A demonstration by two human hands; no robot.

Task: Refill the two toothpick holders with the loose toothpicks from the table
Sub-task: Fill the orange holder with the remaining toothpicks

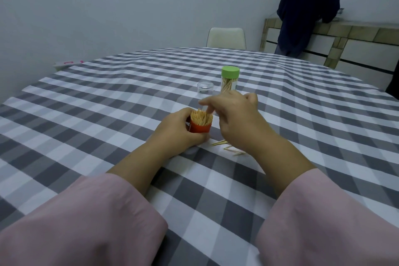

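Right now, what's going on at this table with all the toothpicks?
A person is refilling toothpick holders. The left hand holds the orange holder, packed with toothpicks, upright on the checked tablecloth. The right hand reaches its fingers to the top of the bundle. A few loose toothpicks lie under the right wrist. The green-capped holder stands closed behind, beside a clear lid.

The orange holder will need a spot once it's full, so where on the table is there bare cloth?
Bare cloth spreads left of the orange holder and left hand, and beyond the green-capped holder. It is crowded around the right hand, the loose toothpicks and the clear lid.
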